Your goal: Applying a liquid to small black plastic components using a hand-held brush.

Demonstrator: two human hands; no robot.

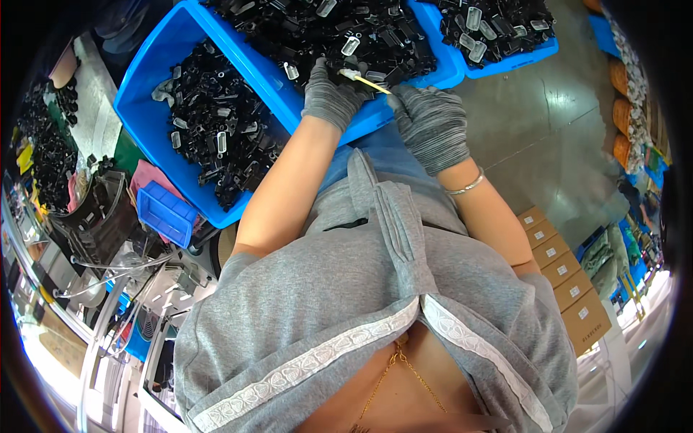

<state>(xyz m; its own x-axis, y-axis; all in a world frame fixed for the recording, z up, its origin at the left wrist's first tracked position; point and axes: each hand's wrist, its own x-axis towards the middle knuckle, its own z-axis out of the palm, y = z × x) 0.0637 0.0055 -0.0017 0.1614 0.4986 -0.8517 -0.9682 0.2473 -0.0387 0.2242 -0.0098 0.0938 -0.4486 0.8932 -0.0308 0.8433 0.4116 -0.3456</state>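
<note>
Head view is looking down on two hands in grey knitted gloves, working at the edge of a big blue plastic bin (238,72). The left hand (330,94) is resting on the bin's near rim, its fingers curling together around one end of a thin pale-yellow stick (367,81), something like a swab, with a whitish tip lying toward the left glove. The right hand (431,124) is sitting just beside it, fingers bunching together and pinching the stick's other end between thumb and forefinger. So the stick is bridging the two gloves, slanting slightly, right over the bin's front wall.

Inside that bin, a jumble of small black plastic parts (216,130) is heaping up, angular and glossy, with a few clear, rounded rectangular pieces (350,45) scattered among them. A second blue bin (520,54) is sitting to the right, holding the same mix. A thin silvery bangle (468,185) is circling the right wrist. To the left, a small blue ribbed tray (166,211) is lying beside a pink cloth (148,175). Flat brown cardboard boxes (567,285) are lining up on the grey floor at right.
</note>
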